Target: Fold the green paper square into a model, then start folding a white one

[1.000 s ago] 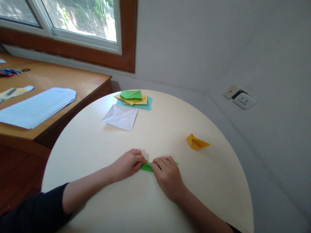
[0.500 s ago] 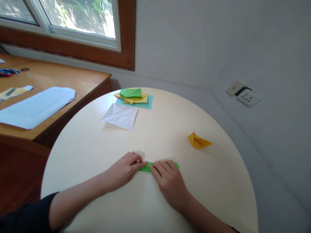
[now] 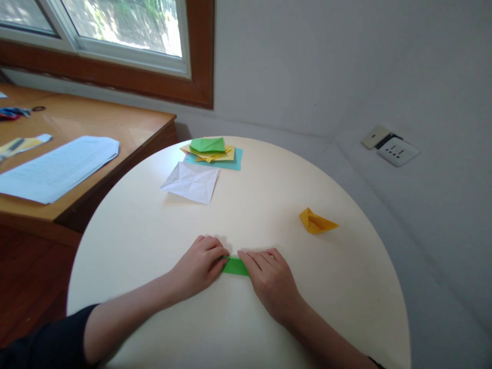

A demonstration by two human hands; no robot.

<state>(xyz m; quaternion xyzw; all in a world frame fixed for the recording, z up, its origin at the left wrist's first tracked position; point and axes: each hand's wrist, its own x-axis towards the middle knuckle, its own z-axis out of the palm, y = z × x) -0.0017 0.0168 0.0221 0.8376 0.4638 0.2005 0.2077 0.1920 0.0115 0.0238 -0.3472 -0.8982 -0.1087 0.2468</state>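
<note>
Sleeve: dark sleeve [image 3: 46,341] at the lower left edge of view, on the left forearm.
Left hand: left hand [image 3: 200,264] palm down on the round table [image 3: 154,241], fingers together and curled, tips pressing the left end of the green paper.
Right hand: right hand [image 3: 271,279] palm down, fingers close together and stretched flat over the right part of the paper, hiding most of it.
Green paper: folded green paper [image 3: 235,266] lies flat on the table near the front edge, pinned between and under both hands; only a short strip shows in the gap between them.
Risk, slip: the table looks smooth; if one hand presses harder than the other, the strip could skate sideways and the crease come out crooked.
Risk, layers: the folded layers sit hidden under the right hand, so a shifted layer might go unnoticed.
Yellow piece: folded yellow paper [image 3: 317,222] to the right, well apart from the hands.
White sheet: creased white paper [image 3: 190,182] farther back, left of centre.
Stack: pile of coloured papers [image 3: 213,152] at the far edge, green on top, just behind the white sheet.
Desk: wooden desk [image 3: 96,123] to the left, with printed sheets [image 3: 57,166] on it.
Wall: window [image 3: 115,31] above the desk; socket [image 3: 395,151] at right.
</note>
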